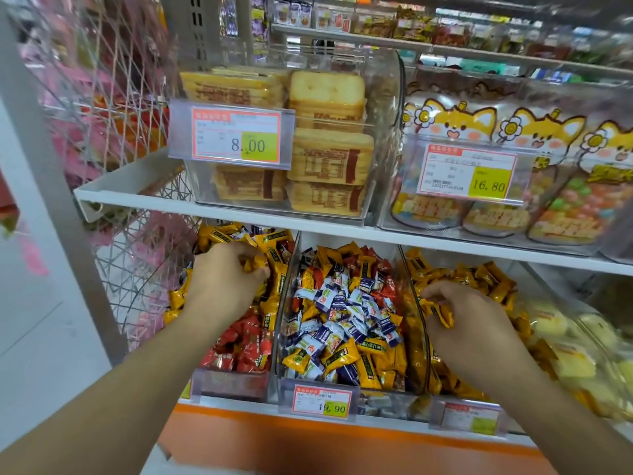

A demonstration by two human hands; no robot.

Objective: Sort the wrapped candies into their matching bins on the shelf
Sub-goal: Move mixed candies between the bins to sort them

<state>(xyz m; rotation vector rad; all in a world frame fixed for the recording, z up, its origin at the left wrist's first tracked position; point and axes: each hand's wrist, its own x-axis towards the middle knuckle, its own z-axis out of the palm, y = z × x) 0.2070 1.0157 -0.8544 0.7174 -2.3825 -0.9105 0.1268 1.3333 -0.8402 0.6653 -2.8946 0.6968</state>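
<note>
head view, close, angled down at shelf (342,231)

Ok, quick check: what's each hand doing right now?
Left hand: fingers curled round yellow candies over the left bin.
Right hand: grip closed on yellow candies in the right bin.

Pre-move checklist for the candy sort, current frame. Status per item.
1. Left hand has a grasp: ok, its fingers curl round yellow candies in the left bin.
2. Right hand has a grasp: ok, it pinches yellow candies in the right bin.
3. Middle bin sorted: not ok, blue-white, yellow and red candies lie mixed.
4. Left bin sorted: not ok, red candies lie in front, yellow behind.
5. Matching bin known from labels: cannot tell, the price tag print is too small.
6. Both hands clear of the shelf edge above: ok.
</note>
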